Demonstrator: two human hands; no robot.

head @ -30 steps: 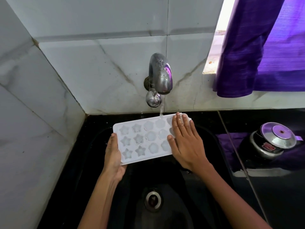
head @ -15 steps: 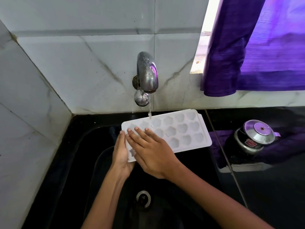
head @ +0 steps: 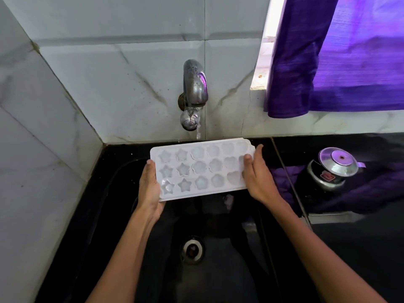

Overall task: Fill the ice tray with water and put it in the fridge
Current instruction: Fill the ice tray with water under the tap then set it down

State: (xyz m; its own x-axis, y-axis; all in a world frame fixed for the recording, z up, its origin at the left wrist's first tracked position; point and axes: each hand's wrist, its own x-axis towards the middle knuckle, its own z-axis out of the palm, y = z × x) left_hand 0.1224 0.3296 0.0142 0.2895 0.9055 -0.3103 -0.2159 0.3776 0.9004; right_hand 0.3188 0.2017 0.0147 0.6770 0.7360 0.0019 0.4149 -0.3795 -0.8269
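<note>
Two hands on the ice tray (head: 202,168) now, one at each short end. Half a second back your right hand (head: 259,179) was lying flat across the left part of the tray, right beside your left; now it's moved over to the right end, thumb on the top rim and fingers tucked under the edge. Your left hand (head: 149,190) grips the left end with its thumb along the rim, fingers hidden under the plastic.

You've got the tray held roughly level over the black sink (head: 109,215), just under the tap (head: 194,95), and a thin stream of water (head: 198,133) drops toward its back edge. It's slid back left too, so the stream meets the middle of the back edge instead of the left end.

My guess is you've stopped spreading the water by hand and are steadying the tray. Can't tell how full the cells are. Keep it flat when you head for the fridge or it'll slosh out.
</note>
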